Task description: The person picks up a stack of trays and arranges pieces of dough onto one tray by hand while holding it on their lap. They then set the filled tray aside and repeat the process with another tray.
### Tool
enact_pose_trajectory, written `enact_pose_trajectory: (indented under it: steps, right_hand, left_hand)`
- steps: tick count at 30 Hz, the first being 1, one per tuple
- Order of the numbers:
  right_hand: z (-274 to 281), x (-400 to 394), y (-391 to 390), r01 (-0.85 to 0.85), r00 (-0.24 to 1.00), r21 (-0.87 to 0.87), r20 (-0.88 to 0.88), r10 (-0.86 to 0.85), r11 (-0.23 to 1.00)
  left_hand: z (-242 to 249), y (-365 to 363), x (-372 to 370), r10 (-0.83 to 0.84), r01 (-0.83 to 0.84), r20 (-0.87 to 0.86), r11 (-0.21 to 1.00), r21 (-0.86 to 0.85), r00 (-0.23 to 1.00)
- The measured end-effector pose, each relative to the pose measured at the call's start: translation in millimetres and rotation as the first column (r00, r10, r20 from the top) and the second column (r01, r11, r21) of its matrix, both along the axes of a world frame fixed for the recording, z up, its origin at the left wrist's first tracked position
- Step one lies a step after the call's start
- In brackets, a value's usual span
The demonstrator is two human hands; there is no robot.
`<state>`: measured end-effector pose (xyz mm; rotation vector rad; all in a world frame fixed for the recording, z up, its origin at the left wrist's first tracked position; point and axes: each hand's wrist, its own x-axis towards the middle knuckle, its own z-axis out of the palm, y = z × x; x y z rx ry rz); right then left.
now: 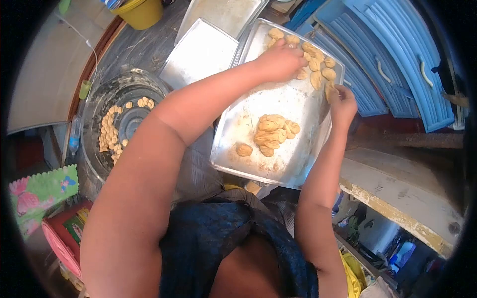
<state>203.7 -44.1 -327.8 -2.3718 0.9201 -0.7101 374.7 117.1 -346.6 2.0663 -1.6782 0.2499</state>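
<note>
A metal baking tray (238,126) lies tilted in front of me, with shaped dough pieces (316,79) set along its far right corner. My left hand (284,62) reaches over that corner, fingers curled down among the pieces; whatever is under its fingertips is hidden. At the tray's right edge my right hand (344,103) pinches a twisted dough piece (330,92) between thumb and fingers. Nearer to me on the tray sits a heap of twisted dough (272,131), with a single dough lump (244,149) to its left.
A large round basin (94,159) on the left holds several small dough balls (107,131). More metal trays (198,54) lie beyond it, near a yellow bucket (141,14). Blue cabinet doors (397,49) and a wooden ledge (397,184) border the right side.
</note>
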Motion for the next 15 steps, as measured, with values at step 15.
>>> enact_pose_trajectory:
  steps: [15]
  right_hand:
    - [-38.9, -10.3, 9.8, -0.063, 0.998, -0.596, -0.050, 0.042, 0.801]
  left_hand:
    - [23.3, 30.3, 39.1, 0.156, -0.137, -0.313, 0.987, 0.082, 0.937]
